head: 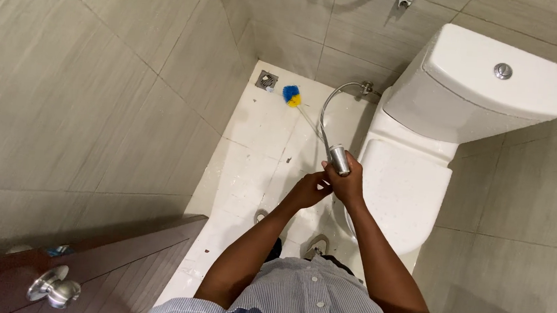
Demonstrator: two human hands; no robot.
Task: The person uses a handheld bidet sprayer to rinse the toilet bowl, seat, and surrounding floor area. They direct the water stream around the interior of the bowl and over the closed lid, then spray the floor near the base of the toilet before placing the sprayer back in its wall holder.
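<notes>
We are looking down into a narrow bathroom, where a white tiled floor (pixel 252 154) is running between walls of large, smooth grey tiles (pixel 79 74). A square metal drain (pixel 266 80) is sitting in the far corner of that floor, and just beside it a toilet brush (pixel 291 96) with blue and yellow bristles is lying with its thin pale handle pointing toward us. To the right, a glossy white toilet (pixel 416 180) is standing with its lid closed, its boxy cistern (pixel 490 80) carrying a round chrome flush button (pixel 502 71). Our right hand (pixel 348 182) is closing around a cylindrical metal sprayer head (pixel 339 158), fingers wrapped about its lower part, held over the floor at the toilet's left edge. A ribbed silver hose (pixel 327 111) is arching from it up to a wall fitting. Our left hand (pixel 309 189) is curling loosely right beside the right one; we cannot tell whether it is gripping anything. At lower left, a dark brown wooden door (pixel 118 256) is showing a rounded chrome knob (pixel 56 288).
</notes>
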